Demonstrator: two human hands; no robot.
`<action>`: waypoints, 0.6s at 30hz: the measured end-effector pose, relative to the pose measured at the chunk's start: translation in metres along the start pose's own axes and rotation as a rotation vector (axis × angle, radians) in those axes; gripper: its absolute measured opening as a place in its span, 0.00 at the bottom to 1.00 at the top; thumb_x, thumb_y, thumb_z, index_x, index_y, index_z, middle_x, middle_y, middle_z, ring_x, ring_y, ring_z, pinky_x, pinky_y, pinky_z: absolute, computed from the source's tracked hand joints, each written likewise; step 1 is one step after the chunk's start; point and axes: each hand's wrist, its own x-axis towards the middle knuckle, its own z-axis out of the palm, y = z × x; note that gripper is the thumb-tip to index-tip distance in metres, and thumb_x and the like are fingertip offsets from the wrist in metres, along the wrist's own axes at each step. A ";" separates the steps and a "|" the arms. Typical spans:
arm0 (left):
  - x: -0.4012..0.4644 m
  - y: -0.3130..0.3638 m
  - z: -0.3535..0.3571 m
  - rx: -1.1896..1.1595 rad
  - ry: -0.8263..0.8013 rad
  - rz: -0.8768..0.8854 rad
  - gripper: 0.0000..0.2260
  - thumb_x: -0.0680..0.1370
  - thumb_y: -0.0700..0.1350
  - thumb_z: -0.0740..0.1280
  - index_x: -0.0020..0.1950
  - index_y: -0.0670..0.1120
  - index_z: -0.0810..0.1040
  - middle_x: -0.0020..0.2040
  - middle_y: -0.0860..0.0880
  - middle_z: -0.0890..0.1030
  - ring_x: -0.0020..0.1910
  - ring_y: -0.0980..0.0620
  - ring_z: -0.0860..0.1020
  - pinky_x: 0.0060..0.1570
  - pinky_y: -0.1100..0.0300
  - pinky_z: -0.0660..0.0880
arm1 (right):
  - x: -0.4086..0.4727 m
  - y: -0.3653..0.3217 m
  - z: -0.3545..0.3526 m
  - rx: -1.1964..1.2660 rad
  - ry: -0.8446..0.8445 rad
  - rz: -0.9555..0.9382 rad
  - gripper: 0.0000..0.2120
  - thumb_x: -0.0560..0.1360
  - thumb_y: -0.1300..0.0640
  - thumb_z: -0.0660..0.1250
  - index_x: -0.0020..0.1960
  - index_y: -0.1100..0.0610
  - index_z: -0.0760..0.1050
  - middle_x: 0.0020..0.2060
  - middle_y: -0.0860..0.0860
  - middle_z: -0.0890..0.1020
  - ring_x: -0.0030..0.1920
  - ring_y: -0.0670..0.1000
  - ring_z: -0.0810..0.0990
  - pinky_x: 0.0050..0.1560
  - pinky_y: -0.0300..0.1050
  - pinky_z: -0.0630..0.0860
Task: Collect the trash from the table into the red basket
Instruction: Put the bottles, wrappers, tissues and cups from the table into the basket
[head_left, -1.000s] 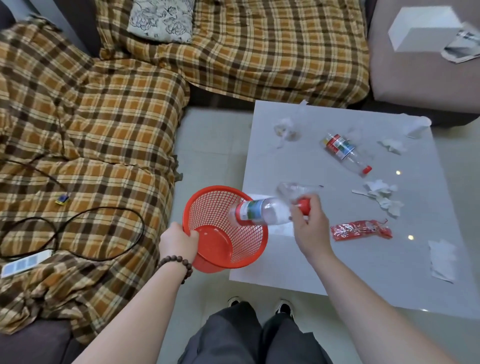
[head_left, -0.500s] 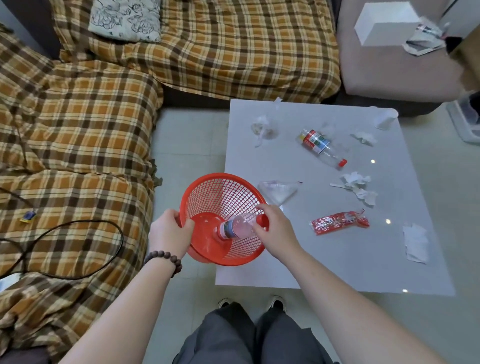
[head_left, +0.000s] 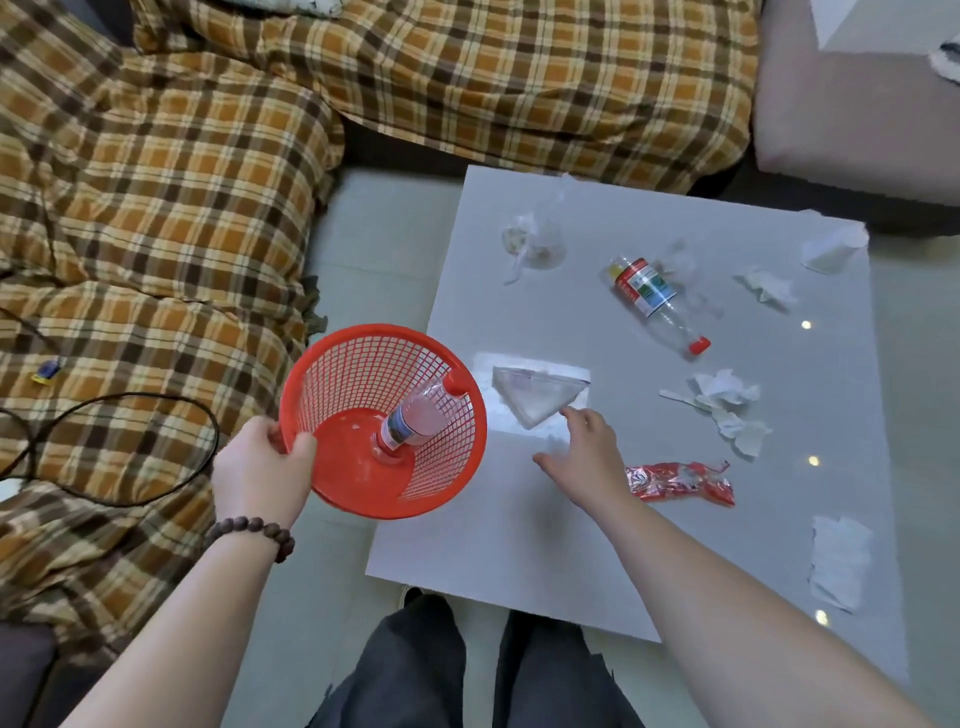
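My left hand (head_left: 262, 467) grips the rim of the red mesh basket (head_left: 332, 379), tilted beside the white table's (head_left: 597, 545) left edge. A clear plastic bottle (head_left: 415, 423) lies inside the basket. My right hand (head_left: 584, 449) is open over the table, fingers spread, just below a clear triangular plastic container (head_left: 532, 395). Further trash lies on the table: a second bottle with a red cap (head_left: 657, 304), a red wrapper (head_left: 680, 480), crumpled white paper (head_left: 727, 408), a flat tissue (head_left: 839, 561), a crumpled plastic bag (head_left: 535, 241), another paper wad (head_left: 766, 288) and a white cup (head_left: 831, 249).
A sofa with a brown plaid cover (head_left: 171, 182) wraps around the left and back of the table. A black cable (head_left: 104, 441) lies on it. A grey cushion (head_left: 852, 114) is at the back right. My legs (head_left: 467, 675) are below the table's near edge.
My right hand put the bottle into the basket, let go of it and moved right over the table towards the triangular container. The view has shifted closer.
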 end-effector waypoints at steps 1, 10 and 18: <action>-0.004 0.003 0.004 0.003 0.028 -0.020 0.07 0.74 0.45 0.67 0.39 0.44 0.74 0.31 0.53 0.73 0.31 0.58 0.68 0.29 0.63 0.60 | 0.013 0.007 0.000 -0.026 -0.015 -0.025 0.36 0.69 0.47 0.72 0.71 0.55 0.61 0.71 0.58 0.63 0.72 0.58 0.60 0.67 0.51 0.66; -0.027 0.008 0.032 0.007 0.162 -0.164 0.07 0.73 0.46 0.69 0.37 0.46 0.75 0.31 0.52 0.76 0.31 0.58 0.70 0.33 0.56 0.63 | 0.110 0.024 0.027 -0.424 -0.075 -0.334 0.48 0.67 0.42 0.72 0.76 0.48 0.45 0.77 0.56 0.52 0.77 0.58 0.47 0.75 0.59 0.46; -0.045 0.003 0.035 -0.008 0.179 -0.208 0.06 0.73 0.46 0.69 0.37 0.48 0.75 0.32 0.52 0.78 0.32 0.55 0.73 0.35 0.55 0.66 | 0.123 0.024 0.056 -0.572 0.012 -0.366 0.45 0.69 0.49 0.70 0.76 0.46 0.46 0.67 0.56 0.67 0.65 0.59 0.67 0.68 0.62 0.57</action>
